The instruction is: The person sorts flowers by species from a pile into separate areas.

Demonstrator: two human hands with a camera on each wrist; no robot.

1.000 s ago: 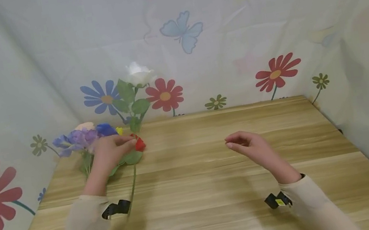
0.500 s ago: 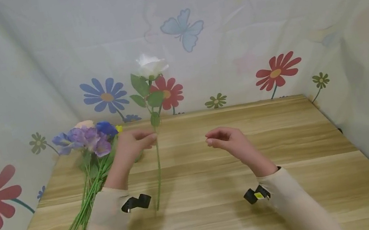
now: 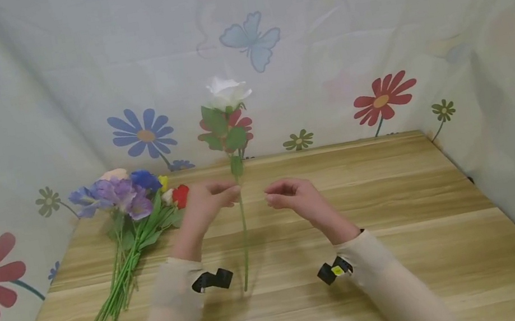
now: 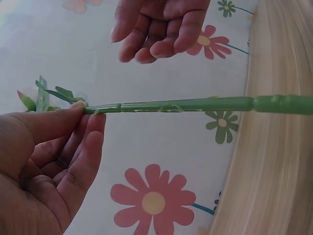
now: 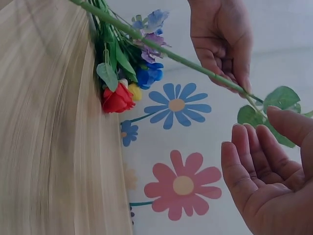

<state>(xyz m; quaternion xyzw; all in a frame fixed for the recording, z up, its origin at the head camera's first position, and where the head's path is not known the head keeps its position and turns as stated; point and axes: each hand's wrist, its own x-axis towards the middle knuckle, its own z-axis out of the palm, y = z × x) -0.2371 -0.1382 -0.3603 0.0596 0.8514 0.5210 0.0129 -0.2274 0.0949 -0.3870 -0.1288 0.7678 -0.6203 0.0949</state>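
Note:
A white artificial rose [image 3: 228,94] stands nearly upright in the head view, its long green stem [image 4: 195,104] pinched between the thumb and fingertips of my left hand [image 3: 205,203]. Green leaves [image 5: 281,100] sit on the stem just above that pinch. My right hand [image 3: 297,199] hovers a short way to the right of the stem, fingers loosely bent and holding nothing. In the right wrist view its thumb and fingers [image 5: 239,161] are spread apart, close to the leaves.
On the table's left side lies a bunch of artificial flowers, with purple blooms [image 3: 122,194], a blue one [image 3: 145,180] and a red rose [image 3: 181,196]; their green stems [image 3: 117,297] point toward the front. A flower-printed cloth [image 3: 317,31] walls the wooden table [image 3: 409,271].
My left hand has carried the white rose rightward from over the bunch to the table's middle, uncovering the red rose. My right hand has moved left, nearer the stem.

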